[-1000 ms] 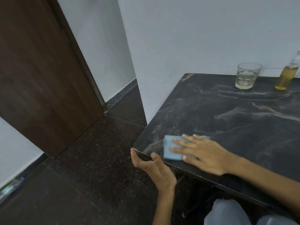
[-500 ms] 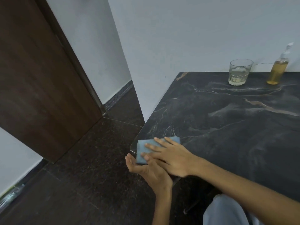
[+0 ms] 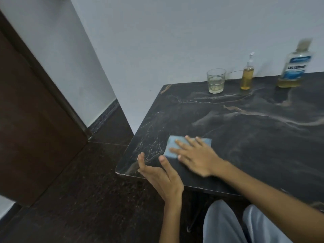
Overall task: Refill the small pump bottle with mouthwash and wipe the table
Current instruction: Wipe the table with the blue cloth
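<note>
**Wiping the dark table with a blue cloth**

We see a dark table (image 3: 245, 137) with pale lines running through it, like stone. It stands against a light wall (image 3: 175, 41). We look down at it from the head camera.

The right hand (image 3: 196, 156) lies flat on a small blue cloth (image 3: 171, 146). Its fingers are straight and spread out, and they press the cloth down onto the table. The hand does not curl around the cloth — it only pushes on top of it. The cloth sits near the front left corner of the table, a little way in from the edge.

The left hand (image 3: 159, 176) is at the front edge of the table, just beside the corner. Its fingers are straight and a little apart, and the palm faces to the side. It holds nothing. We cannot tell if it touches the table edge.

At the back of the table, near the wall, three things stand in a row. On the left is a glass (image 3: 216, 81) with a little pale liquid in it. Next is the small pump bottle (image 3: 247, 76), filled most of the way with yellow liquid. Far right is the big mouthwash bottle (image 3: 292, 67) with a blue label — only a little yellow liquid is at its bottom. All three stand upright and apart.

A brown door (image 3: 31, 120) is on the left, above a dark floor (image 3: 78, 199). The person's pale trousers (image 3: 228, 225) show at the bottom.
</note>
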